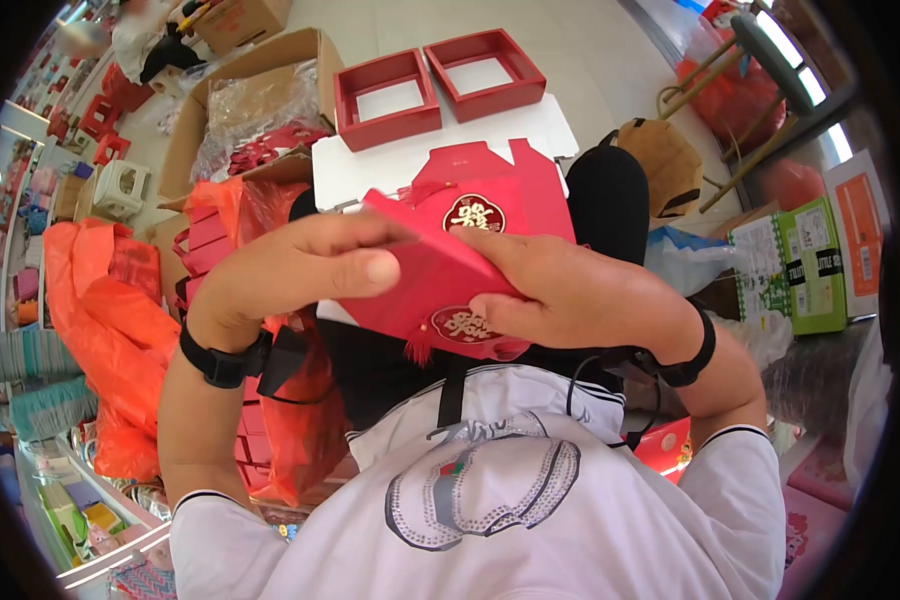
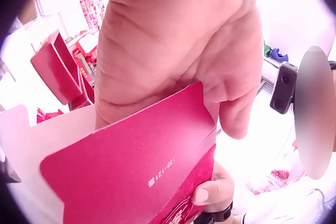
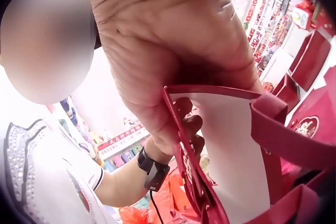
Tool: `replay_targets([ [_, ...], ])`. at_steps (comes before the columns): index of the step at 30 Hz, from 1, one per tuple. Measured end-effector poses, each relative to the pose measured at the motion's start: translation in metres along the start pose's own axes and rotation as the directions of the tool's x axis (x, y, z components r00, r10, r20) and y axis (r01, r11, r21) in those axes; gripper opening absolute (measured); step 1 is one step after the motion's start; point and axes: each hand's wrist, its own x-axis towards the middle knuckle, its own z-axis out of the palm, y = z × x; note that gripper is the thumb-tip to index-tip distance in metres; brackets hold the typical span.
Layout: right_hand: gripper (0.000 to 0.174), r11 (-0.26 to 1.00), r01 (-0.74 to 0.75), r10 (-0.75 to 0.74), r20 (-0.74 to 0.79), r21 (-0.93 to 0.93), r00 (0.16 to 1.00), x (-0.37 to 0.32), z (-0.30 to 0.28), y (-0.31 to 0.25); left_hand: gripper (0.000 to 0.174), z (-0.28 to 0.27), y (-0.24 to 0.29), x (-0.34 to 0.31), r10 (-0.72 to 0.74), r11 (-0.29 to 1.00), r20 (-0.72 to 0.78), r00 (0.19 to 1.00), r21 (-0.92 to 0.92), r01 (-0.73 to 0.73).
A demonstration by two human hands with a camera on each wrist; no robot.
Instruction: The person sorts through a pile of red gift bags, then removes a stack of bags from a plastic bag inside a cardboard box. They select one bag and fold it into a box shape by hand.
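On my feed the red carton [image 1: 430, 272] sat over the person's lap, overlapping a white board [image 1: 345, 172], with two red trays [image 1: 388, 125] standing farther off on that board. The right hand [image 1: 570, 285] pinched a panel near one gold-lettered emblem [image 1: 465, 324], its thumb on one side and its fingers over the other. The left hand [image 1: 310, 262] was at the opposite edge, thumb held apart; its fingertips ran out of sight behind a printed flap [image 2: 131, 155] in the left wrist view, so I could not tell whether they gripped anything.

The right wrist view gave me the white inside of the carton and a strap [image 3: 291, 132] near its mouth. I judged the step in hand to be opening the carton into shape. To my mind, the next move called for steadying the right-hand pinch while the left squared the walls, without creasing the flap.
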Motion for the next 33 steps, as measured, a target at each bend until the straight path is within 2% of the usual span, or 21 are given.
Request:
replay_targets([
  [2, 0.042, 0.994, -0.058, 0.056, 0.025, 0.088, 0.998, 0.000, -0.013, 0.013, 0.044, -0.011, -0.002, 0.004, 0.252, 0.968, -0.121, 0.960, 0.041, -0.249],
  [3, 0.035, 0.988, -0.086, 0.082, 0.036, 0.127, 0.996, -0.001, -0.020, 0.017, 0.043, -0.014, -0.002, 0.003, 0.362, 0.932, -0.261, 0.895, 0.129, -0.339],
  [5, 0.030, 0.980, -0.080, 0.105, -0.129, 0.183, 0.986, -0.012, -0.034, 0.013, 0.040, -0.012, -0.005, -0.004, 0.570, 0.822, -0.481, 0.666, 0.332, -0.463],
  [6, 0.029, 0.976, -0.069, 0.114, -0.210, 0.208, 0.971, -0.016, -0.040, 0.010, 0.040, -0.003, -0.007, -0.008, 0.600, 0.800, -0.554, 0.577, 0.391, -0.455],
  [8, 0.028, 0.987, 0.110, -0.036, -0.501, 0.118, 0.865, -0.014, -0.038, 0.008, 0.038, 0.025, -0.013, -0.012, 0.655, 0.750, -0.663, 0.363, 0.510, -0.421],
  [10, 0.029, 0.975, 0.220, -0.167, -0.668, -0.005, 0.726, -0.008, -0.031, -0.009, 0.053, 0.049, -0.021, 0.000, 0.662, 0.748, -0.545, 0.515, 0.438, -0.498],
  [11, 0.034, 0.980, 0.118, -0.196, -0.689, -0.159, 0.697, -0.008, -0.026, -0.019, 0.065, 0.063, -0.024, 0.012, 0.691, 0.718, -0.505, 0.518, 0.398, -0.571],
  [12, 0.043, 0.922, 0.187, -0.380, -0.693, -0.340, 0.612, 0.000, -0.015, -0.015, 0.076, 0.074, -0.026, 0.024, 0.719, 0.685, -0.466, 0.515, 0.353, -0.637],
  [14, 0.058, 0.805, 0.192, -0.542, -0.564, -0.562, 0.623, 0.010, -0.001, -0.024, 0.093, 0.082, -0.032, 0.043, 0.786, 0.613, -0.360, 0.503, 0.344, -0.712],
  [15, 0.065, 0.766, 0.175, -0.577, -0.541, -0.619, 0.612, 0.017, 0.009, -0.028, 0.093, 0.081, -0.044, 0.047, 0.808, 0.588, -0.346, 0.476, 0.516, -0.623],
  [16, 0.071, 0.727, 0.155, -0.606, -0.518, -0.669, 0.604, 0.022, 0.018, -0.031, 0.075, 0.084, -0.038, 0.048, 0.828, 0.560, -0.400, 0.392, 0.593, -0.578],
  [18, 0.066, 0.768, 0.252, -0.598, -0.519, -0.589, 0.610, 0.024, 0.019, -0.032, 0.049, 0.080, -0.030, 0.046, 0.584, 0.731, -0.663, 0.469, 0.177, -0.659],
  [20, 0.061, 0.823, 0.353, -0.553, -0.485, -0.445, 0.677, 0.017, 0.012, -0.018, 0.035, 0.057, -0.036, 0.050, 0.565, 0.685, -0.699, 0.439, 0.101, -0.721],
  [21, 0.053, 0.829, 0.359, -0.557, -0.581, -0.428, 0.594, 0.018, 0.005, -0.014, 0.034, 0.045, -0.041, 0.049, 0.538, 0.677, -0.705, 0.462, 0.035, -0.735],
  [23, 0.061, 0.830, 0.193, -0.553, -0.725, -0.523, 0.410, 0.018, -0.018, 0.002, 0.034, 0.026, -0.050, 0.045, 0.547, 0.689, -0.691, 0.474, 0.049, -0.723],
  [24, 0.068, 0.864, 0.117, -0.492, -0.773, -0.490, 0.399, 0.019, -0.028, 0.011, 0.034, 0.021, -0.050, 0.043, 0.553, 0.691, -0.684, 0.476, 0.056, -0.721],
  [26, 0.067, 0.951, 0.287, -0.260, -0.798, -0.114, 0.544, 0.025, -0.035, 0.027, 0.035, 0.018, -0.053, 0.043, 0.541, 0.712, -0.657, 0.525, 0.027, -0.701],
  [28, 0.063, 0.798, 0.337, -0.009, -0.548, 0.501, 0.836, 0.026, -0.031, 0.024, 0.036, 0.014, -0.066, 0.055, 0.533, 0.740, -0.612, 0.585, 0.001, -0.673],
  [29, 0.062, 0.775, 0.321, 0.025, -0.533, 0.545, 0.846, 0.028, -0.025, 0.020, 0.043, 0.014, -0.069, 0.063, 0.525, 0.739, -0.627, 0.576, 0.000, -0.673],
  [32, 0.058, 0.811, 0.350, -0.011, -0.586, 0.469, 0.811, 0.035, -0.016, 0.024, 0.055, 0.004, -0.071, 0.080, 0.626, 0.680, -0.648, 0.433, 0.181, -0.711],
  [33, 0.056, 0.803, 0.366, -0.015, -0.597, 0.471, 0.802, 0.037, -0.014, 0.027, 0.071, 0.001, -0.073, 0.081, 0.615, 0.704, -0.655, 0.439, 0.205, -0.680],
])
